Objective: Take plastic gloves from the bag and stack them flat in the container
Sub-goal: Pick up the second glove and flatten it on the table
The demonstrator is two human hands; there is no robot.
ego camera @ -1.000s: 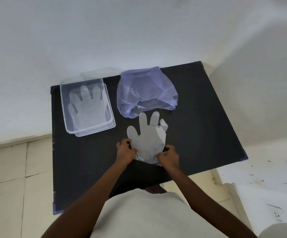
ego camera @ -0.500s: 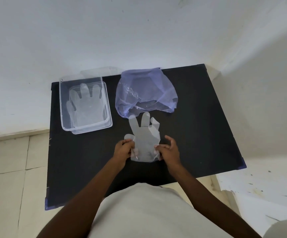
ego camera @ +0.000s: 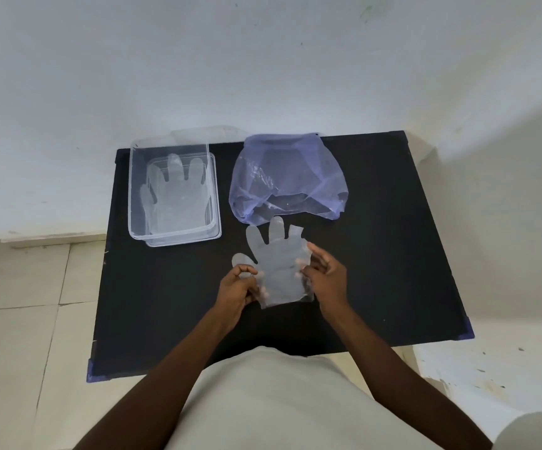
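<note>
A clear plastic glove [ego camera: 277,264] is spread in the middle of the black table [ego camera: 393,254], fingers pointing away from me. My left hand [ego camera: 235,292] pinches its left edge near the thumb. My right hand [ego camera: 323,279] grips its right edge with some fingers spread. A crumpled bluish plastic bag [ego camera: 287,177] lies just beyond the glove, its mouth toward me. The clear rectangular container [ego camera: 135,203] stands at the far left of the table, and a glove [ego camera: 175,196] lies flat inside it.
The table stands against a white wall, with tiled floor to the left and a white ledge at the right. A clear lid rests behind the container against the wall.
Both hands have shifted from the glove's cuff up to its sides. The glove's lower part has lifted a little off the table.
</note>
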